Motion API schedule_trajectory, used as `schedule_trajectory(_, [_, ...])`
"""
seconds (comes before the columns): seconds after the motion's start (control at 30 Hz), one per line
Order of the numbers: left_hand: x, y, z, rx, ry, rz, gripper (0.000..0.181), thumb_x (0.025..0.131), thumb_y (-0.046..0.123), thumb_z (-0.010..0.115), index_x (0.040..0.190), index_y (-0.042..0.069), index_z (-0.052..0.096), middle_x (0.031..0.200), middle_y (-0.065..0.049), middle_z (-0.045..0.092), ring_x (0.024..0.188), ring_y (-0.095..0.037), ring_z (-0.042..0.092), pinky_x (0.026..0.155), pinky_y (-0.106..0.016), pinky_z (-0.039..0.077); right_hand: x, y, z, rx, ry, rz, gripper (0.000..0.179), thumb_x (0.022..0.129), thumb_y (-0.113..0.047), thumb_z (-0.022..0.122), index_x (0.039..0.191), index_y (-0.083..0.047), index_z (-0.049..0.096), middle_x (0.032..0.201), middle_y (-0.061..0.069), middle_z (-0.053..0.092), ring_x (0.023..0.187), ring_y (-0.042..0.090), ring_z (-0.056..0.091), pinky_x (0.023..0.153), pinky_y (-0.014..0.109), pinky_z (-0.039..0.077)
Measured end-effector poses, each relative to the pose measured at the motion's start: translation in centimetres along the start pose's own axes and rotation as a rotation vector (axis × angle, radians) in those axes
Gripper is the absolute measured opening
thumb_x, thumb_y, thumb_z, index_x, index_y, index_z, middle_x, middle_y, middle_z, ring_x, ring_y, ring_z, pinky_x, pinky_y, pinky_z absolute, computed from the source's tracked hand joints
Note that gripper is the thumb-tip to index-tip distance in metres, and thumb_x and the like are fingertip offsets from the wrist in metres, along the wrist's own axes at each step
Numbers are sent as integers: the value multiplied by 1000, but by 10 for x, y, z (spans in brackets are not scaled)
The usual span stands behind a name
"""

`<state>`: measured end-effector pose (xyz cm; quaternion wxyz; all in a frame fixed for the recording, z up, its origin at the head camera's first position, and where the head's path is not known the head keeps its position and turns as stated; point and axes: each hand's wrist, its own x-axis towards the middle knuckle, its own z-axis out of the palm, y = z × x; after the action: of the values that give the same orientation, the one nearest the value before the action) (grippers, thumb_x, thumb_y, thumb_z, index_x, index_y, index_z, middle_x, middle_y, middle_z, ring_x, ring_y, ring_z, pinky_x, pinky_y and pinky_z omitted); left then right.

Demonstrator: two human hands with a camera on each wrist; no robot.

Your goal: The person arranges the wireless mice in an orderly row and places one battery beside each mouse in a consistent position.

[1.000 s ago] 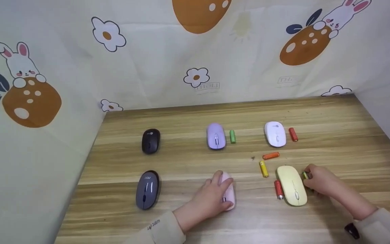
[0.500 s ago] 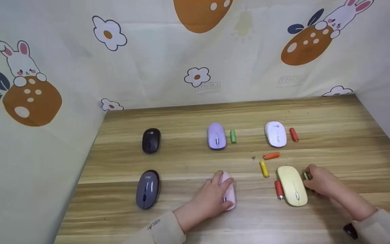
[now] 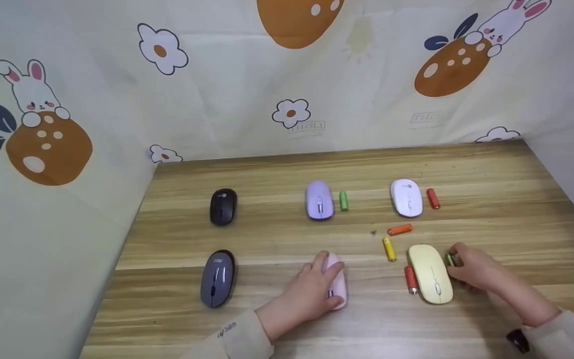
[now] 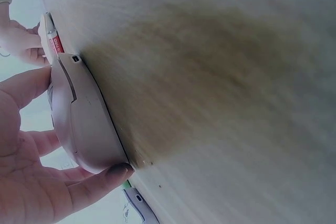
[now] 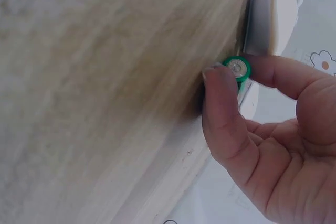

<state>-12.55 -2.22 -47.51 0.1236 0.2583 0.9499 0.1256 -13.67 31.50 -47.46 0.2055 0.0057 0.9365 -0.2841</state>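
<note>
My left hand (image 3: 303,289) lies over a pink computer mouse (image 3: 338,284). In the left wrist view thumb and fingers clasp the pink mouse (image 4: 86,124) at its two ends, its base on the table. To the right, my right hand (image 3: 477,267) pinches a green battery (image 3: 450,259) beside a pale yellow mouse (image 3: 430,274). The right wrist view shows the battery's round metal end (image 5: 237,67) between thumb and finger, close to the tabletop. A red battery (image 3: 410,279) lies along the yellow mouse's left side.
Farther back are a purple mouse (image 3: 320,200) with a green battery (image 3: 343,201), and a white mouse (image 3: 406,198) with a red battery (image 3: 433,198). Orange (image 3: 400,230) and yellow batteries (image 3: 389,249) lie between. Black (image 3: 223,207) and grey mice (image 3: 218,278) stand left. Patterned cloth (image 3: 227,99) bounds the table.
Both hands stay in place, the left on the pink mouse and the right on the green battery. The head view shifts very slightly; nothing on the table has visibly moved.
</note>
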Motion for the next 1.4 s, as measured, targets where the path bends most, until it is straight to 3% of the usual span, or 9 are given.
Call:
schedule_trajectory(0.23, [0, -1, 1, -5, 14, 9, 65, 79, 40, 68, 136, 20, 43, 138, -17, 33, 103, -36, 53, 79, -44, 49, -4, 2, -8, 21, -12, 3, 43, 92, -18, 47, 119, 14, 40, 68, 9, 52, 52, 17, 54, 47, 32, 47])
schedule_trajectory(0.47, [0, -2, 2, -19, 28, 31, 64, 79, 38, 69, 134, 17, 44, 137, -19, 34, 102, -37, 53, 82, -43, 47, 0, -9, -24, -154, 133, 3, 50, 93, -29, 44, 117, 16, 45, 81, 18, 58, 68, 24, 53, 58, 37, 43])
schedule_trajectory(0.67, [1, -1, 0, -24, -9, 8, 65, 80, 40, 67, 136, 19, 42, 139, -17, 33, 104, -35, 52, 83, -43, 47, 5, -43, -29, -148, 241, -81, 38, 90, -20, 48, 115, 9, 52, 68, 5, 54, 55, 15, 46, 48, 29, 36])
schedule_trajectory(0.9, [2, -1, 2, -22, -8, 8, 65, 80, 41, 67, 136, 20, 42, 140, -18, 32, 105, -36, 52, 83, -43, 47, 24, -82, -13, -175, 200, -210, 33, 86, -12, 55, 113, 7, 55, 64, 3, 53, 50, 13, 43, 44, 27, 34])
schedule_trajectory(1.13, [1, -1, 2, -28, 7, 23, 65, 79, 39, 67, 136, 19, 43, 139, -18, 33, 104, -36, 52, 84, -44, 47, 46, -99, 14, -318, 184, -314, 21, 77, -8, 57, 95, 3, 60, 87, 16, 64, 66, 21, 55, 58, 39, 47])
schedule_trajectory(1.23, [1, -2, 2, -26, 7, 26, 65, 80, 39, 67, 136, 18, 42, 138, -18, 32, 104, -36, 52, 86, -43, 46, 49, -101, 23, -363, 179, -347, 16, 74, -6, 58, 87, 3, 60, 81, 15, 63, 67, 25, 57, 61, 42, 48])
schedule_trajectory(1.4, [0, -2, 3, -14, 21, 29, 65, 79, 39, 68, 135, 17, 44, 137, -18, 33, 102, -36, 53, 84, -42, 47, 53, -100, 33, -371, 141, -338, 11, 74, -4, 60, 82, 1, 55, 68, 10, 57, 57, 21, 50, 51, 37, 44])
